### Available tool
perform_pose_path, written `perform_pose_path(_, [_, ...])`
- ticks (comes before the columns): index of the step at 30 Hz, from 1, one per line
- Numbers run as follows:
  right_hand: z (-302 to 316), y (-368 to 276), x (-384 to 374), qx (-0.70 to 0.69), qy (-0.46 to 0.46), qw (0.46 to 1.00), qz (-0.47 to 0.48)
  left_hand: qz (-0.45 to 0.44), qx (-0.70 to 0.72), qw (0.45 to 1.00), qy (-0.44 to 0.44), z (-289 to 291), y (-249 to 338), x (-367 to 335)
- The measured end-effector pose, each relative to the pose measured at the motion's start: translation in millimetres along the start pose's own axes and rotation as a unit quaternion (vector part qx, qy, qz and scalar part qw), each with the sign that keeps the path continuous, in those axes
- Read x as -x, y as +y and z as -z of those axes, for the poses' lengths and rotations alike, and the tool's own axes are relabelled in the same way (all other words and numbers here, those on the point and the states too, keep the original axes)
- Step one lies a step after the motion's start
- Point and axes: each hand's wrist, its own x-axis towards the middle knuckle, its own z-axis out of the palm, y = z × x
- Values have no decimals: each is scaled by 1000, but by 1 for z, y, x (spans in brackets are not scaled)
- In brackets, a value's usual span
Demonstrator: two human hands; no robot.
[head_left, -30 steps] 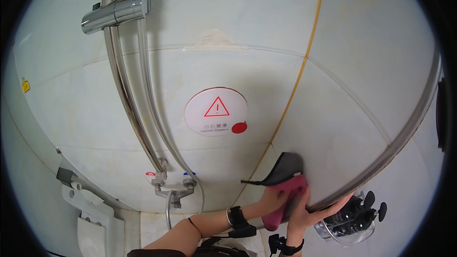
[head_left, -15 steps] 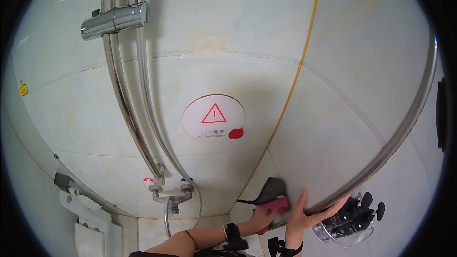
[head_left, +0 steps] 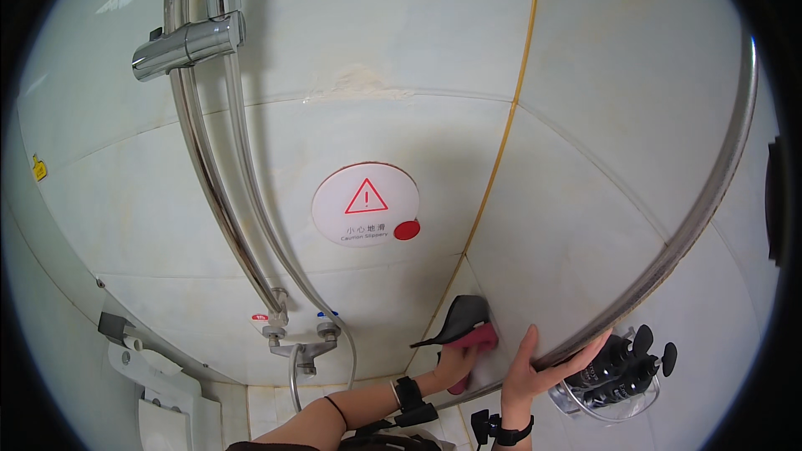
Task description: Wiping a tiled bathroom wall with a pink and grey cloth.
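Observation:
My left hand (head_left: 455, 361) presses a pink cloth (head_left: 478, 341) against the pale tiled wall (head_left: 585, 200), low down beside the gold corner strip (head_left: 501, 159). A dark grey piece (head_left: 461, 319) sticks out just above the cloth. There is a black band on that wrist. My right hand (head_left: 528, 372) lies flat with fingers spread, right of the cloth, its thumb stretched along the underside of the curved chrome rail (head_left: 668, 250). A black watch sits on the right wrist.
Chrome shower pipes (head_left: 219, 200) run down the left wall to a mixer tap (head_left: 296, 336) with a hose. A round white warning sign (head_left: 365, 205) is stuck on the tile. A wire basket with dark pump bottles (head_left: 614, 367) hangs at lower right.
My right hand has come away from the cloth and spread out flat by the rail. The left hand and cloth stay low near the corner. The view has shifted a little.

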Motion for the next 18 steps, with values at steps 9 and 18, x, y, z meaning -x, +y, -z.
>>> perform_pose_path(9, [1,-1,2,24,3,1000,-6,-311,-166,935,-34,10,121,-111])
perform_pose_path(18, [2,-3,0,38,-2,999,-1,-158,-100,982,31,7,48,-74])
